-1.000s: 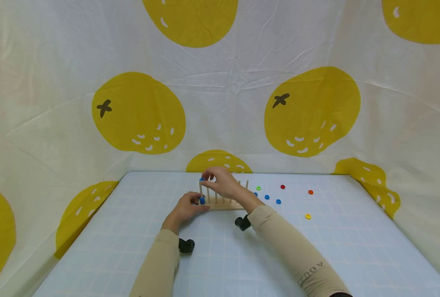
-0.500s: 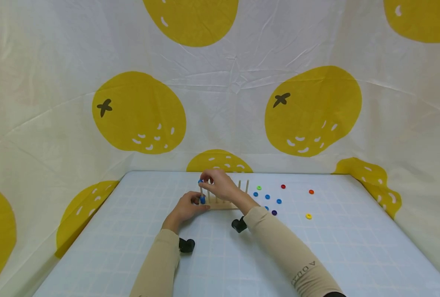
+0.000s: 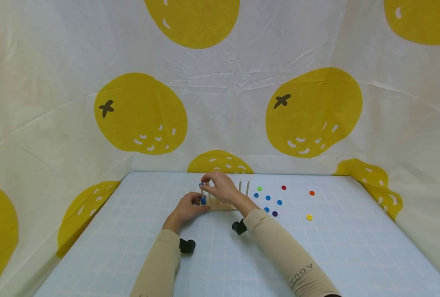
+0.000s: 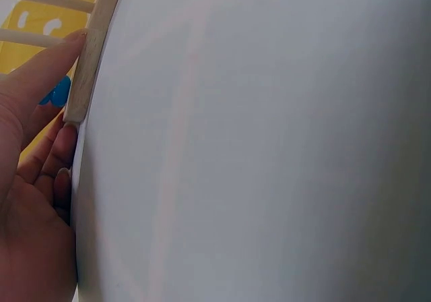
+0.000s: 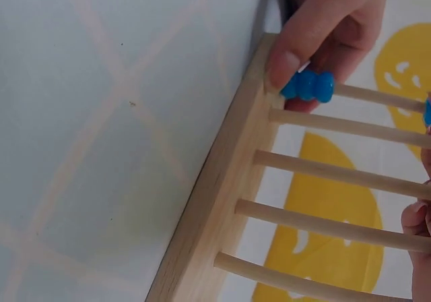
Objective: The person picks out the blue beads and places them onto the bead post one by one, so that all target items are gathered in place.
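A wooden peg rack (image 3: 221, 207) with a row of upright pegs stands near the table's far side. My left hand (image 3: 185, 208) grips its left end, thumb on the front of the base (image 5: 225, 154) and fingers behind. Blue rings (image 5: 310, 86) are stacked low on the leftmost peg, beside the left thumb. At the top of that peg, my right hand (image 3: 223, 189) pinches another blue ring (image 3: 202, 184) between thumb and fingers. The right wrist view catches only a sliver of this ring and of the right fingers (image 5: 417, 221). The other pegs in that view carry no rings.
Loose rings lie right of the rack: several blue (image 3: 268, 198), one green (image 3: 259, 189), one red (image 3: 284, 187), one orange (image 3: 312, 193), one yellow (image 3: 309, 217) and one purple (image 3: 275, 214). A patterned cloth (image 3: 227, 115) hangs behind the table.
My right hand has come down slightly with the blue ring at the peg's top. Its forearm has shifted left, uncovering the purple ring and a blue one. My left hand keeps its place.
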The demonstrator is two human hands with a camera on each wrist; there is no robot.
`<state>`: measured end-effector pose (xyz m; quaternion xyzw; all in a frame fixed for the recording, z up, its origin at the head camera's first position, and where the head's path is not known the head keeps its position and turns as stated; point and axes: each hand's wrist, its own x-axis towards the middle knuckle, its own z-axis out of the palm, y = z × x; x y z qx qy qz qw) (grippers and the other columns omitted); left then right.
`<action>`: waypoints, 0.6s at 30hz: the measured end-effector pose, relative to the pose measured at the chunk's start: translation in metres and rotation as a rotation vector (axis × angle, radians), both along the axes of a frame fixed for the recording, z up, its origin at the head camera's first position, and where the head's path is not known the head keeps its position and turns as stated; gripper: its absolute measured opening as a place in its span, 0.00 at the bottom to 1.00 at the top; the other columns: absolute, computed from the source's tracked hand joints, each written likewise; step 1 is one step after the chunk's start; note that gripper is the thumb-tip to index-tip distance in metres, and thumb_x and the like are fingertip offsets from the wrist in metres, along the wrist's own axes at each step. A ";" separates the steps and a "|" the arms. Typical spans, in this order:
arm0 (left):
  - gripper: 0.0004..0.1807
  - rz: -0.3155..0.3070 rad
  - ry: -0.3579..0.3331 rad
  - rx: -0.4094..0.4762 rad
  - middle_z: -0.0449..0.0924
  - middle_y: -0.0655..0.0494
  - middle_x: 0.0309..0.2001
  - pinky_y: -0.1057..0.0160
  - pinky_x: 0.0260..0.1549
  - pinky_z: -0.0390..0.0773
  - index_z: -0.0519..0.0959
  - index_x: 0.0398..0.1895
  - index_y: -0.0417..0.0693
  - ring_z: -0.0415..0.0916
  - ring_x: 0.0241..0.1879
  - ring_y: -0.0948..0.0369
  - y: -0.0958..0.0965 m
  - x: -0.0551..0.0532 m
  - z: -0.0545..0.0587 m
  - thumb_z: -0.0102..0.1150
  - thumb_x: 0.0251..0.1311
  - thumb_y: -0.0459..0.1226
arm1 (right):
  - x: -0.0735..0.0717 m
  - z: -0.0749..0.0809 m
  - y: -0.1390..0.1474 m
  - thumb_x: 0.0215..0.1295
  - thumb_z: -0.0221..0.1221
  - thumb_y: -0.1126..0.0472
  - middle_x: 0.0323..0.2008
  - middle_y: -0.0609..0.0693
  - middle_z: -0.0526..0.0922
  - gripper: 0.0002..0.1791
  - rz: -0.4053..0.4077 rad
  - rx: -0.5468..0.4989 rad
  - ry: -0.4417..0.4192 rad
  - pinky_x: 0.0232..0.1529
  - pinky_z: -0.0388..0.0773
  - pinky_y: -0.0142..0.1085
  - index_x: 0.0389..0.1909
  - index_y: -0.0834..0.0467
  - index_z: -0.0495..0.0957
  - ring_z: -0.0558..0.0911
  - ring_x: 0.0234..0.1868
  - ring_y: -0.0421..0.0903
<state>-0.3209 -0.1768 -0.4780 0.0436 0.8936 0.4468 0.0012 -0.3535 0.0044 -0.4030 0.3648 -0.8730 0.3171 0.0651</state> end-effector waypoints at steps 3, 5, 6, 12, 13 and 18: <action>0.28 0.000 -0.004 -0.006 0.75 0.50 0.43 0.52 0.47 0.70 0.81 0.55 0.40 0.70 0.44 0.53 0.000 0.001 0.001 0.77 0.55 0.45 | -0.001 -0.001 0.000 0.74 0.62 0.57 0.42 0.48 0.85 0.10 0.012 -0.001 0.011 0.45 0.76 0.38 0.48 0.57 0.85 0.81 0.44 0.48; 0.27 -0.002 -0.004 -0.007 0.75 0.50 0.43 0.52 0.47 0.70 0.82 0.55 0.41 0.70 0.44 0.53 0.001 0.001 0.001 0.77 0.55 0.44 | -0.001 -0.001 0.000 0.74 0.62 0.57 0.42 0.48 0.85 0.10 0.018 0.000 0.018 0.45 0.76 0.38 0.48 0.57 0.85 0.80 0.44 0.46; 0.27 -0.003 0.000 -0.006 0.75 0.49 0.43 0.52 0.47 0.70 0.82 0.54 0.40 0.70 0.44 0.53 0.000 0.001 0.001 0.77 0.55 0.44 | -0.001 -0.001 0.001 0.73 0.62 0.58 0.42 0.48 0.85 0.09 0.019 0.000 0.020 0.45 0.76 0.38 0.48 0.57 0.85 0.80 0.43 0.44; 0.26 -0.004 -0.001 -0.004 0.75 0.50 0.42 0.53 0.46 0.70 0.82 0.54 0.42 0.70 0.44 0.53 0.001 -0.001 -0.001 0.77 0.55 0.45 | -0.001 -0.001 0.002 0.73 0.62 0.59 0.41 0.47 0.85 0.09 0.022 -0.003 0.031 0.44 0.75 0.38 0.47 0.57 0.85 0.79 0.42 0.43; 0.26 -0.005 -0.002 -0.006 0.75 0.50 0.42 0.53 0.46 0.70 0.82 0.54 0.42 0.70 0.44 0.53 0.001 -0.001 -0.001 0.77 0.55 0.45 | -0.001 -0.002 0.002 0.73 0.62 0.59 0.40 0.47 0.85 0.08 0.024 -0.004 0.037 0.44 0.75 0.37 0.47 0.57 0.85 0.79 0.42 0.43; 0.27 0.002 -0.005 -0.014 0.76 0.49 0.43 0.52 0.47 0.71 0.82 0.54 0.42 0.70 0.44 0.53 0.001 -0.002 -0.001 0.77 0.55 0.45 | -0.003 -0.001 0.002 0.73 0.62 0.59 0.39 0.48 0.84 0.08 0.044 -0.015 0.042 0.42 0.74 0.37 0.47 0.58 0.85 0.78 0.40 0.46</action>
